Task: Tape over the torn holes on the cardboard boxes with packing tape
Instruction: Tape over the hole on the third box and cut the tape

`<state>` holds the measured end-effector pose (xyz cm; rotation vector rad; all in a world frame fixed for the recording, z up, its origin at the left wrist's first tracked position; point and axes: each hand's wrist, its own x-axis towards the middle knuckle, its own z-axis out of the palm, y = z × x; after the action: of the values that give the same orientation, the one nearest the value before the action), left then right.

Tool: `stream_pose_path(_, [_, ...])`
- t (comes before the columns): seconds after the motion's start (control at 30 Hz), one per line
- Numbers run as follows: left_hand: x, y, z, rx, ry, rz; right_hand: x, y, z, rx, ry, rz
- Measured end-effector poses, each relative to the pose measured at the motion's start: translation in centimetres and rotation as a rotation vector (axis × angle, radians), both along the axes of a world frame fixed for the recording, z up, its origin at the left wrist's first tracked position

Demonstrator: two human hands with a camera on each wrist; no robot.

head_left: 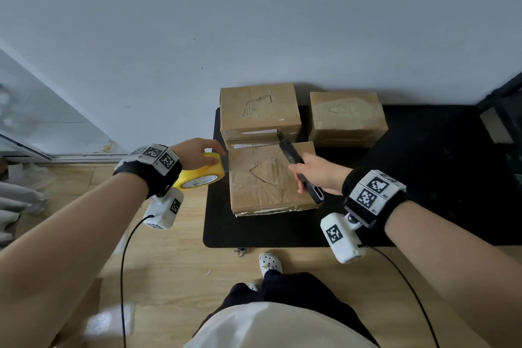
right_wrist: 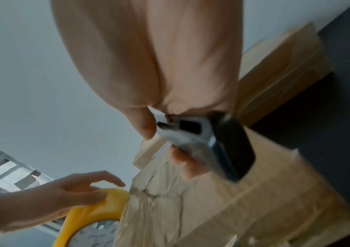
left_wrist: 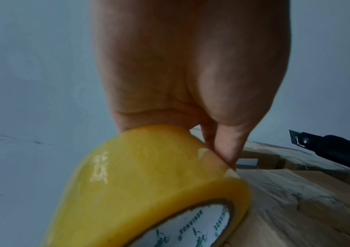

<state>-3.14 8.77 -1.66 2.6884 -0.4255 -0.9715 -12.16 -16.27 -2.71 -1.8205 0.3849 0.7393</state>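
Right now your left hand (head_left: 197, 153) is curled over the top of the yellow tape roll (head_left: 204, 174), gripping it just off the left edge of the nearest cardboard box (head_left: 268, 178). Your right hand (head_left: 317, 174) is wrapped around a black utility knife (head_left: 296, 162), its blade end raised over that box's far edge. All three boxes sit on the black mat (head_left: 423, 192), the nearest showing a torn triangular hole on top.
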Motion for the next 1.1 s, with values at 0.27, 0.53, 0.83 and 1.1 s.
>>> stream_pose_path(0.27, [0.0, 0.3, 0.0, -0.032, 0.007, 0.018, 0.5, 2.4, -1.4, 0.067, 0.04, 0.025])
stream_pose_path(0.53, [0.1, 0.3, 0.3, -0.058, 0.015, 0.0, 0.0, 2.6, -1.6, 0.139, -0.043, 0.151])
stream_pose_path(0.83, [0.4, 0.3, 0.2, -0.048, 0.009, -0.023, -1.1, 2.9, -1.2, 0.228, 0.05, 0.203])
stream_pose_path(1.1, [0.7, 0.3, -0.2, -0.027, 0.016, -0.025, -1.2, 4.2, -1.3, 0.093, 0.009, 0.294])
